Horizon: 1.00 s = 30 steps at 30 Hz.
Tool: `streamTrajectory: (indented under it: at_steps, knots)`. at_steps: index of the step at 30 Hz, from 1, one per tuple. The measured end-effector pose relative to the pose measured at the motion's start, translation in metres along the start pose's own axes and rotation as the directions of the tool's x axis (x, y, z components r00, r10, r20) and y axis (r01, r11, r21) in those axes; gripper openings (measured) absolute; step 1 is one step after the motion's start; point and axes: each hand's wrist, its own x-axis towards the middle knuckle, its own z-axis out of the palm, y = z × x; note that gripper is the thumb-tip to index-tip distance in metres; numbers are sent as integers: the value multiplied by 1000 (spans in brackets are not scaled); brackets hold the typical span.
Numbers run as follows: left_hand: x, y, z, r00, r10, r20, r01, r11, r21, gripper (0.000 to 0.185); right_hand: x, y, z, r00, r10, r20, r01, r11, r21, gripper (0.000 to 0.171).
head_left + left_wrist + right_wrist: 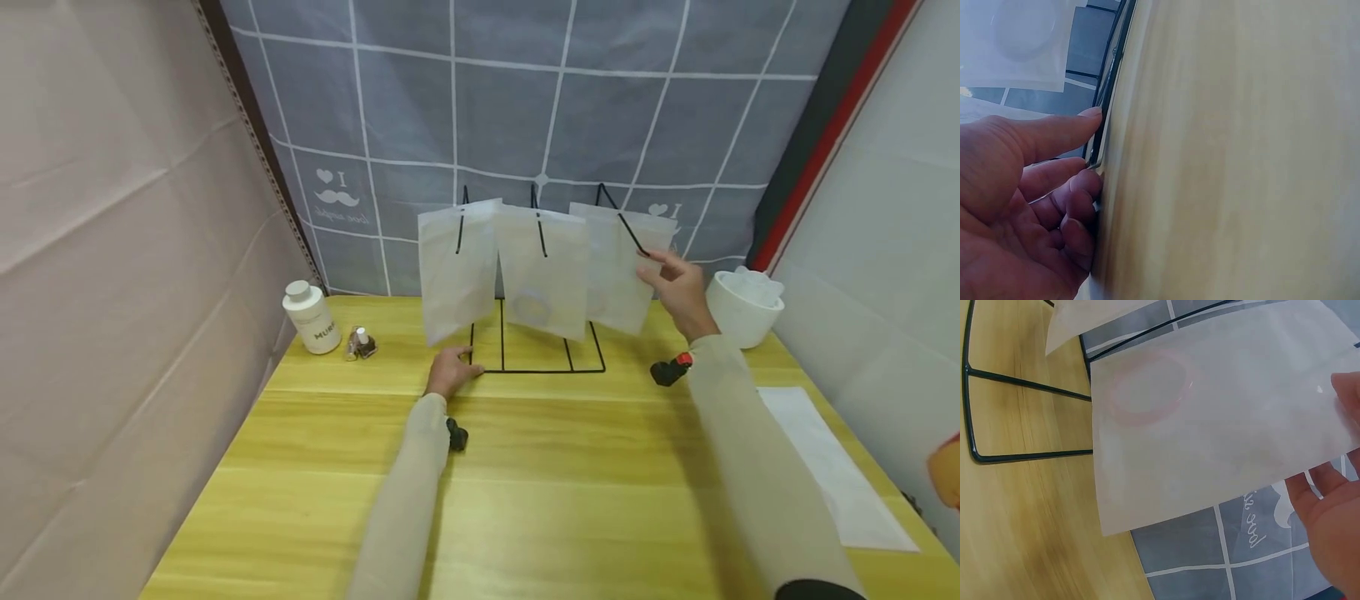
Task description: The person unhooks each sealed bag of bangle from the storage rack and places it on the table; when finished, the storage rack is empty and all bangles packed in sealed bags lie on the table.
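Note:
A black wire rack (540,369) stands at the far middle of the yellow wooden table (570,500). Three translucent white bags hang from its prongs: left (457,271), middle (543,271) and right (618,267). My left hand (453,371) rests at the rack's front left corner. In the left wrist view its curled fingers (1088,184) bear on the wire base (1113,69), with the thumb lying along it. My right hand (652,267) pinches the right bag's (1222,437) edge, thumb in front and fingers behind. A pink ring (1147,387) shows through that bag.
A white bottle (310,317) and a small glass bottle (362,342) stand at the back left. A white bowl (742,307) with white material in it sits at the back right. A flat white sheet (832,467) lies along the right edge. A grey checked curtain hangs behind.

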Motion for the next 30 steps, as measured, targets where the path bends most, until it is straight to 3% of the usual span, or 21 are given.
streamTrajectory:
  at_steps: [5, 9, 15, 23, 30]
  knots:
    - [0, 1, 1, 1000, 8, -1, -8, 1000, 20, 52, -9, -22, 6, 1000, -28, -15, 26, 994, -109, 36]
    - [2, 0, 1, 1000, 16, -4, -15, 999, 38, 53, -15, -26, 6, 998, -62, -33, 54, 979, -195, 36]
    - [3, -2, 1, 1000, 18, -7, -17, 999, 36, 53, -25, -25, -3, 996, -93, 5, 92, 969, -229, 37]
    - [2, 0, 1, 1000, -8, -11, 8, 1000, 26, 54, -48, -33, -15, 994, -75, 84, 96, 953, -289, 38]
    - [0, 1, 2, 1000, -14, 0, 14, 1000, 16, 55, -63, -43, -24, 986, -138, 98, 163, 932, -324, 33]
